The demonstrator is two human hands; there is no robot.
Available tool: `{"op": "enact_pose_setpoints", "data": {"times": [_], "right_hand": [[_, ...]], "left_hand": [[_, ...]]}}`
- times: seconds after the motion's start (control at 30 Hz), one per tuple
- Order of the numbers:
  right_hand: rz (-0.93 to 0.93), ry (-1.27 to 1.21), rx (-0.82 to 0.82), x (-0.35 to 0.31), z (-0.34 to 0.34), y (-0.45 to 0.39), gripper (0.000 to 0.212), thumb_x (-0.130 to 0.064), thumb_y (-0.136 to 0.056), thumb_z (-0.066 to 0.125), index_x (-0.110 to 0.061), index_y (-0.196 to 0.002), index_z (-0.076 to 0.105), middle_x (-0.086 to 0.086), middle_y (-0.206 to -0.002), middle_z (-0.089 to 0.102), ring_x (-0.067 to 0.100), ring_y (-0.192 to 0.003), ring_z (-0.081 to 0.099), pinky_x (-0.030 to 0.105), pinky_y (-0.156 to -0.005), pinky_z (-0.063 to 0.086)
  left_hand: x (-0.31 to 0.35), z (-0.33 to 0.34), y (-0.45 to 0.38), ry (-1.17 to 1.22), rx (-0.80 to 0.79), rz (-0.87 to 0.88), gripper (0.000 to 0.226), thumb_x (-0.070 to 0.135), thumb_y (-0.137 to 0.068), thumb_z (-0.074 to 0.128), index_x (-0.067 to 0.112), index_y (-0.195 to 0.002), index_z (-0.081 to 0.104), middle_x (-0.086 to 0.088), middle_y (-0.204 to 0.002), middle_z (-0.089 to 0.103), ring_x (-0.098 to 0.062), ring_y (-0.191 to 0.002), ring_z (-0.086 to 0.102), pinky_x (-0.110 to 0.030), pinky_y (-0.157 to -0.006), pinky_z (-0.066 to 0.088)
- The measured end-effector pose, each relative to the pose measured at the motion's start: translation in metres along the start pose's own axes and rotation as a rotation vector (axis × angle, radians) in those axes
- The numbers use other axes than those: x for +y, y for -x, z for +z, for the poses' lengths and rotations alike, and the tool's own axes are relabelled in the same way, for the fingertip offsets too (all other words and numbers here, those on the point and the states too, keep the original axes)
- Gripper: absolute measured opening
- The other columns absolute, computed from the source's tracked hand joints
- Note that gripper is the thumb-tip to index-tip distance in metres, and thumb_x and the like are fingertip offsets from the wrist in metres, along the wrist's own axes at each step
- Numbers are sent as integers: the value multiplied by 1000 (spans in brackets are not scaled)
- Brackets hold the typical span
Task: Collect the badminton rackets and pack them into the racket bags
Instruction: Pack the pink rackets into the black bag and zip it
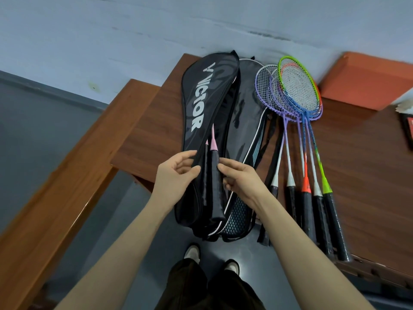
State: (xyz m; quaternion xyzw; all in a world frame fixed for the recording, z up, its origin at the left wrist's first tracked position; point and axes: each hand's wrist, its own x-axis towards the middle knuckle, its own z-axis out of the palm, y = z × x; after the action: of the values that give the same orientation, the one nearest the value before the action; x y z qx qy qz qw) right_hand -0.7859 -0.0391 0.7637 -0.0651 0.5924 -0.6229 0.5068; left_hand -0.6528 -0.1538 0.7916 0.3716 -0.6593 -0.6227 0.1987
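A black racket bag point(206, 104) with white lettering lies on the brown table point(154, 130), on top of other black bags point(248, 121). Two rackets with pink shafts are in it, and their black handles point(215, 186) stick out of its open lower end. My left hand point(176, 175) pinches the bag's left edge at the opening. My right hand point(241, 177) holds the bag's right edge beside the handles. To the right lie several loose rackets point(297, 95) with purple, blue, green and orange frames, handles toward me.
An orange box point(366, 81) sits at the table's back right against the pale wall. A wooden bench or rail point(67, 186) runs along the left. A dark item point(407, 130) lies at the far right edge. My shoes point(192, 253) stand on grey floor below.
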Motion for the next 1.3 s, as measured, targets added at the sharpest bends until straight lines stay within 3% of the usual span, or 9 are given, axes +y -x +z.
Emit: {"op": "enact_pose_setpoints", "data": {"times": [0.2,0.33,0.4,0.63,0.8,0.97,1.07,1.2,1.3], "right_hand": [[-192,228,143,-4,12,-5,48,-10,-75,75,-23,-119,61,-4,-53,41,7,-48,42,19,-50,38],[-252,264,202,-8,14,-8,42,-11,-77,74,-22,-116,63,-6,-51,41,3,-46,43,18,-52,38],[-261,258,202,-8,12,-7,41,-10,-79,72,-21,-116,62,-7,-51,43,1,-45,44,17,-52,39],[-251,232,187,0,0,-5,40,-9,-83,68,-23,-119,61,-12,-50,43,4,-53,49,24,-63,47],[-265,222,131,-3,-9,-2,41,-8,-87,63,-22,-125,56,-13,-46,47,3,-51,49,25,-61,43],[-304,177,99,-2,-10,-3,40,-9,-89,60,-28,-124,55,-4,-54,45,14,-60,46,37,-70,45],[-323,184,87,-5,-10,-3,42,-11,-89,61,-27,-127,53,-2,-56,46,13,-60,46,35,-69,46],[-317,260,102,2,-15,2,45,-9,-91,58,-21,-132,47,-10,-55,54,3,-54,51,19,-57,45],[-340,369,167,9,-27,5,38,-14,-92,57,-22,-128,52,0,-67,61,8,-65,58,30,-71,50]], "left_hand": [[-1,3,11,-394,-122,234,44,20,-81,67,29,-123,53,11,-98,52,5,-87,52,-7,-80,40],[-5,-6,21,-645,-288,333,57,60,-69,58,38,-121,50,14,-117,39,-7,-113,40,-28,-92,41],[-2,-8,25,-740,-342,309,69,68,-61,57,42,-124,44,17,-125,33,-6,-118,34,-32,-92,42],[3,0,27,-937,-401,330,85,68,-56,70,42,-130,37,14,-137,28,-9,-123,35,-35,-92,44],[-9,11,33,-876,-202,658,57,59,-68,62,23,-113,64,-4,-122,60,-18,-105,61,-36,-68,58],[-4,20,25,-875,-43,868,29,37,-76,67,17,-96,71,-4,-102,67,-16,-85,66,-27,-57,55],[-5,21,29,-868,-8,782,37,36,-75,65,16,-106,67,-1,-107,64,-15,-90,64,-28,-62,55],[-15,26,40,-904,-54,586,53,46,-75,55,17,-120,57,0,-123,58,-17,-106,58,-33,-84,51],[-16,33,40,-962,-191,555,62,59,-80,45,20,-129,49,5,-129,54,-12,-119,49,-27,-96,35]]}}
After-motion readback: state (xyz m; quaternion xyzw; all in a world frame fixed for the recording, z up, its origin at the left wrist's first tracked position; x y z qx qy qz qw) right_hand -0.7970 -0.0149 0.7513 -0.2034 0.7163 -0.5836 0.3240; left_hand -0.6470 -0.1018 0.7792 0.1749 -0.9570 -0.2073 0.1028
